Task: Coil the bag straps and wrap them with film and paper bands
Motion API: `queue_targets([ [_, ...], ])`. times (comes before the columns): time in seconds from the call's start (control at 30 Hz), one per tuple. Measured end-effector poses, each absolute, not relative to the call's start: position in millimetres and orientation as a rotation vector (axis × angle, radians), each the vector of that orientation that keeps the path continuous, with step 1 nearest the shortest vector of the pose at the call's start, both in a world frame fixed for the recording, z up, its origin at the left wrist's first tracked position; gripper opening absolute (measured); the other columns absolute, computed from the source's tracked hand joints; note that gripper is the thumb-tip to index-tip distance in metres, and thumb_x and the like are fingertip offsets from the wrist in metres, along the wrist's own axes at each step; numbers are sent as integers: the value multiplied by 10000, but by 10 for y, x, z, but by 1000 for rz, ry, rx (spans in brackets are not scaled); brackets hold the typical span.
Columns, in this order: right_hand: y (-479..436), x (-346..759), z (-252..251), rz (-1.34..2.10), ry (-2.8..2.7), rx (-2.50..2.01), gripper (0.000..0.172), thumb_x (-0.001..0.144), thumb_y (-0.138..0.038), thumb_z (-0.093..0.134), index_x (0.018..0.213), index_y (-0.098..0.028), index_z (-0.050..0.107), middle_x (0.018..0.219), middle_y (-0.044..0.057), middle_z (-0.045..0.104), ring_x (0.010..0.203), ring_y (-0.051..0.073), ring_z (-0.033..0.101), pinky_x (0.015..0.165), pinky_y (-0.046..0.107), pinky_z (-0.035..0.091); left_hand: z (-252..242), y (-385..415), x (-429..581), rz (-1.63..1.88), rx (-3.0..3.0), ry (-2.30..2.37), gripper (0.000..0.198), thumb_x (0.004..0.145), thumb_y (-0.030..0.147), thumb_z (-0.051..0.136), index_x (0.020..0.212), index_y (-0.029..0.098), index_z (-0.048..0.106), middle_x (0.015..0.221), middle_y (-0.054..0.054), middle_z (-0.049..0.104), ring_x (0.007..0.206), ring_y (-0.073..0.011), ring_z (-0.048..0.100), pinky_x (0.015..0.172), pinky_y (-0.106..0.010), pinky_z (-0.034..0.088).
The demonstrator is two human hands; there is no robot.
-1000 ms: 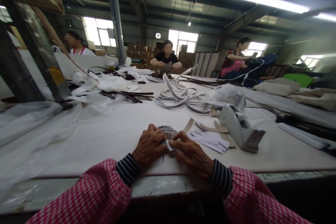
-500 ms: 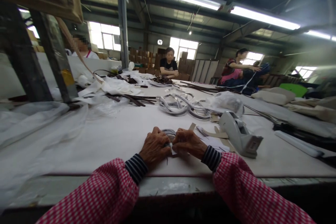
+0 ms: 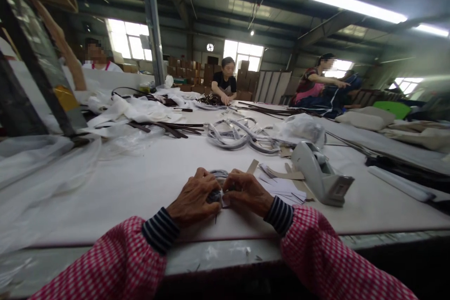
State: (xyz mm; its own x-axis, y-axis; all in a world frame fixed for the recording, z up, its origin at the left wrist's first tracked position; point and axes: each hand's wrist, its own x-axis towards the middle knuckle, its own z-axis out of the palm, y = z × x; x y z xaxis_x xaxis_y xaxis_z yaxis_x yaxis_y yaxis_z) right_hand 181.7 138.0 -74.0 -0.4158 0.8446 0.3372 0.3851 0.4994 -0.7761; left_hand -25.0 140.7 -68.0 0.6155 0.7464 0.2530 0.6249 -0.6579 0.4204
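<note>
A looped grey coil [image 3: 218, 174], partly hidden, lies on the table [image 3: 140, 187], small white slip [image 3: 224, 203] at its near side.

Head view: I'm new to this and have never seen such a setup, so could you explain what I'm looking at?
There is no machine here: these are a person's bare hands, seen from a camera worn on the head, looking forward and down. The left hand holds a grey coil. The right hand meets it, fingers at a small white piece; whether they pinch it is hard to see. On the white table, a dispenser sits to the right, beside paper strips. Farther back lie grey loops, a bag and dark strips. A co-worker is at the far side.
</note>
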Motion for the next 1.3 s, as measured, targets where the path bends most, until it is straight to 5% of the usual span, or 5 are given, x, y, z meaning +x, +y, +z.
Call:
queue_targets([
  [0.37,1357,1828,-856,694,-1982,-994,213,711,-15,805,810,-166,691,788,-45,521,718,117,481,673,255,364,-718,1469,-280,602,2690,980,154,943,357,621,946,206,656,951,-62,626,1025,-272,476,893,-412,443],
  [0.67,1177,1939,-571,679,-2014,-1054,216,797,-78,760,972,-191,705,964,-6,574,697,103,554,695,263,446,-760,1479,-254,676,2786,994,114,921,286,601,838,208,607,933,-67,637,986,-266,507,841,-388,451],
  [0.9,655,3104,-20,-37,-1897,-1319,138,898,-267,649,1014,-207,694,1018,41,628,681,129,572,649,277,466,-853,1612,-268,771,2715,1014,116,863,324,640,804,224,633,856,-41,637,931,-257,542,778,-353,432],
  [1.03,572,4077,106,-287,-1573,-1709,225,822,-397,659,891,-188,708,968,77,672,677,172,577,646,320,472,-818,1587,-291,780,2589,1014,164,864,385,637,803,233,645,862,-28,625,904,-245,555,773,-342,435],
  [1.3,652,4395,-174,498,-1263,-1901,438,750,-599,651,747,-162,680,734,73,633,718,205,592,466,235,422,-863,1659,-321,909,2275,1180,375,860,609,593,868,242,671,912,-19,617,878,-242,572,806,-356,447],
])
